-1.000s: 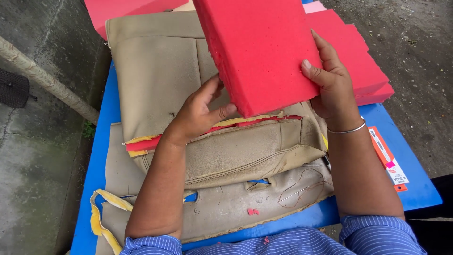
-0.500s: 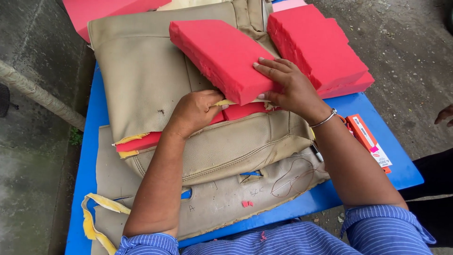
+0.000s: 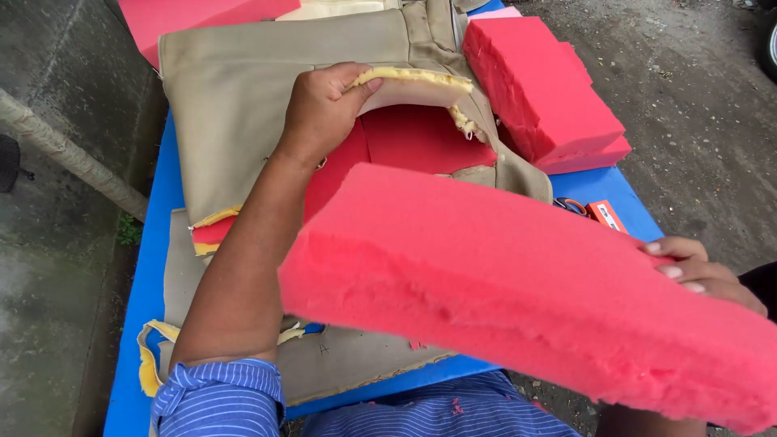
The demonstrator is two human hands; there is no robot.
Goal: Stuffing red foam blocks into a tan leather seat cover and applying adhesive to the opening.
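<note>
Blue desk (image 3: 137, 324) under everything, standing outdoors on rough grey concrete ground (image 3: 704, 105); a pale pole (image 3: 73, 158) runs diagonally off my left side.

Nearest to me: big red foam slab (image 3: 518, 283), lifted off the desk, tilted, spanning from centre to the bottom right corner. My right hand (image 3: 700, 271) is clamped on its far right edge, fingertips over the top face. Torn, ragged front edge faces me.

Under the slab, flat tan cover pieces (image 3: 356, 364) with yellow foam trim (image 3: 150, 364) hang near the desk's near left edge.

Further out, my left hand (image 3: 324, 109) pinches the flap (image 3: 413, 89) of the tan seat cover (image 3: 235, 105) and holds it lifted. The opening shows another red foam pad (image 3: 413, 142) already inside. Hands well apart, left arm crossing over the slab's left end.

Right of the cover: stacked red foam blocks (image 3: 542, 89) near the desk's right edge. An orange tool (image 3: 603, 212) and scissor handles (image 3: 571, 205) lie just beyond the slab. More red foam (image 3: 194, 16) at the far left corner.

Desk is nearly fully covered; bare blue strip only along the left edge and a patch at right.
</note>
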